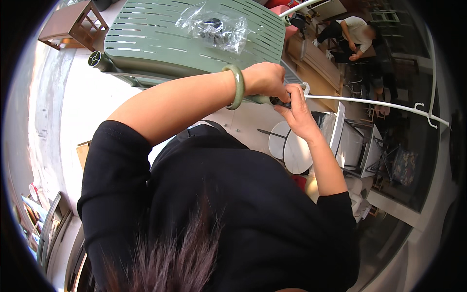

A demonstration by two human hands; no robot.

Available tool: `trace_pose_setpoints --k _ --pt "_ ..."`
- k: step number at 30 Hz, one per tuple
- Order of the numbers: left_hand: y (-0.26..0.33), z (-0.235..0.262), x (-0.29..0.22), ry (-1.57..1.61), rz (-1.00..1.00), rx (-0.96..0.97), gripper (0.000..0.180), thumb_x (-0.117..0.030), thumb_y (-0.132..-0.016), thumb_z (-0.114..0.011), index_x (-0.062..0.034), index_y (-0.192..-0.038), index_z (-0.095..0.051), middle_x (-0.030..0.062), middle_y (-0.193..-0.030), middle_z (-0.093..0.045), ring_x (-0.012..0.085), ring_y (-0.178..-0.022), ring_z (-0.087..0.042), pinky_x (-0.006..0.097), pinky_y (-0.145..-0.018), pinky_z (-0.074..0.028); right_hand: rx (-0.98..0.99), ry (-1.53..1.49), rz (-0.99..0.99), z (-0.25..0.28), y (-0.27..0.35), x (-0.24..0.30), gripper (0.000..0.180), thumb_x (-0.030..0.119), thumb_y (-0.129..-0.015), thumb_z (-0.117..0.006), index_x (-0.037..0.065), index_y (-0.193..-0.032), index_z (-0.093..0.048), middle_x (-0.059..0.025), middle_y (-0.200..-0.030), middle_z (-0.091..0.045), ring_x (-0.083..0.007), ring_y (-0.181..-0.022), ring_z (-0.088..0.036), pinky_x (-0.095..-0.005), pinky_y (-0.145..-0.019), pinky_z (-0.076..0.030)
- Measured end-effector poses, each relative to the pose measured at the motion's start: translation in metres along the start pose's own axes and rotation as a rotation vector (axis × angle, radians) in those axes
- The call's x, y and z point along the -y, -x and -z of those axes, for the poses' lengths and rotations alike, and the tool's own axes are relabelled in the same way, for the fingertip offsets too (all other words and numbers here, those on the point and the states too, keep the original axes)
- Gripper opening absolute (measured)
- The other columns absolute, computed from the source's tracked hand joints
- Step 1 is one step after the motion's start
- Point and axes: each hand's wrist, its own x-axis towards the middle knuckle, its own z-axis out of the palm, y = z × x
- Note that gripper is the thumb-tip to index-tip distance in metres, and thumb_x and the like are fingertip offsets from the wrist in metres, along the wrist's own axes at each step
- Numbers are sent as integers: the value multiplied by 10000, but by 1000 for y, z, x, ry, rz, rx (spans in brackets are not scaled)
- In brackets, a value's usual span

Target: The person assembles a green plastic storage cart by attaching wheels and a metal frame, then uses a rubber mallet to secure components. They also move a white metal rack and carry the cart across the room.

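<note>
A green slatted shelf rack lies in front of me, with a hollow round tube end at its left corner. At its near right corner, both of my hands meet around a small black fitting at the end of a green tube. My left hand, below a green bangle, is closed with its fingertips at the fitting. Pinching the fitting from the right is my right hand. Fingers cover much of the fitting. A clear plastic bag with black parts in it rests on the slats.
A brown wooden stool stands at the far left. A white pole with hooks runs out to the right. Round white tabletops are below my right hand. Another person sits at the far right, beside long boards.
</note>
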Motion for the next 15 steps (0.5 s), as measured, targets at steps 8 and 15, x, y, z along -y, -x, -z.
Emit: trace_pose_setpoints --k 8,15 --pt "3 1 -9 -49 88 -7 391 -310 -669 -718 -19 -920 -644 173 -878 -678 327 -867 -656 387 -771 -519 80 -35 -26 -4 -4 -6 450 -51 -816 -625 22 -1193 -390 -117 -1097 -397 -238 -961 -484 -337 -861 -447" --pt "3 0 -10 -123 75 -95 445 -338 -729 -656 16 -995 -611 213 -973 -670 369 -936 -647 412 -816 -520 52 81 76 -3 -13 -4 433 -102 -772 -643 -7 -1110 -388 -154 -1061 -395 -319 -971 -537 -398 -810 -471"
